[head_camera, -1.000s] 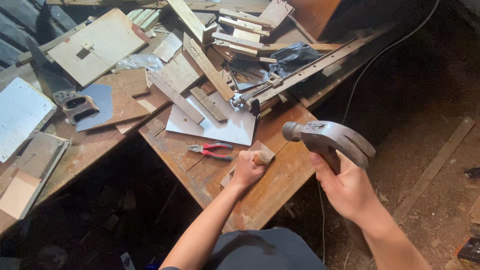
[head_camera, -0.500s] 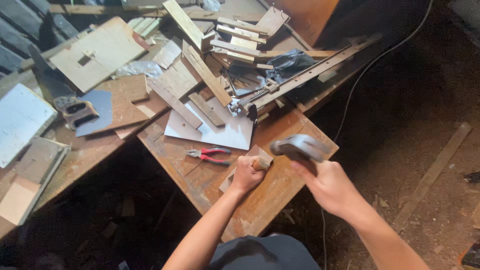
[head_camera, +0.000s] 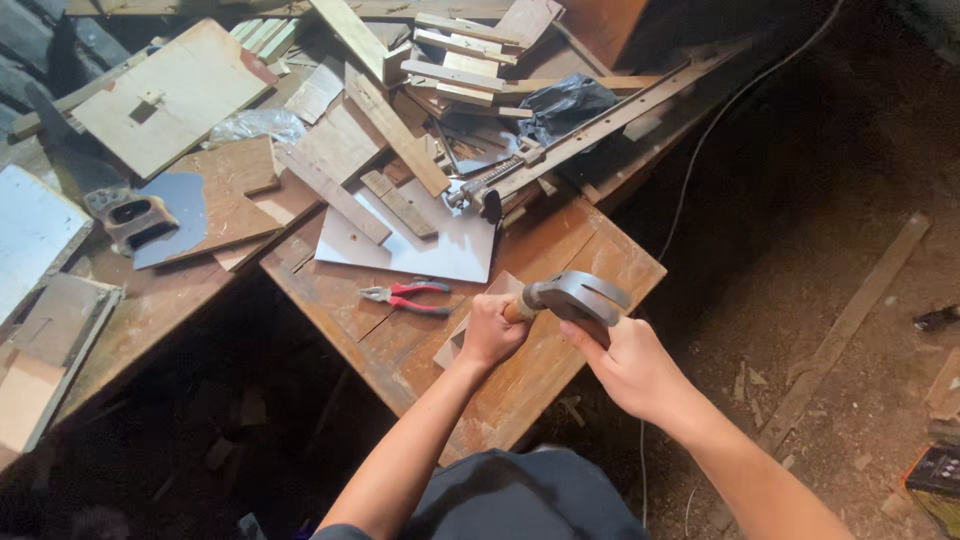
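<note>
- Wooden desk (head_camera: 560, 250), worn brown top, carries nearly everything; dirt floor (head_camera: 800, 200) to its right with a loose plank (head_camera: 850, 320) and a thin cable (head_camera: 700, 160).
- Scrap pile (head_camera: 400, 90) of boards and slats covers the far half of the desk; big pale board (head_camera: 170, 95) with a square cutout lies at the far left.
- White sheet (head_camera: 440, 245) lies flat mid-desk, two short wood strips on top of it.
- Long metal rail (head_camera: 620, 120) runs diagonally from the sheet toward the far right; black plastic bag (head_camera: 565, 105) beside it.
- Right hand (head_camera: 630, 365), grip wrapped shut around the hammer (head_camera: 575, 297); grey claw head is low, just above the small block.
- Left hand (head_camera: 490, 330), grip curled shut on a small wood block (head_camera: 480, 315) that rests on the desk near its front edge; whether it also pinches a nail, cannot tell.
- Hammer head sits just beside the left hand, touching or nearly so.
- Red-handled pliers (head_camera: 410, 297) lie flat on the desk just left of the left hand, apart from it.
</note>
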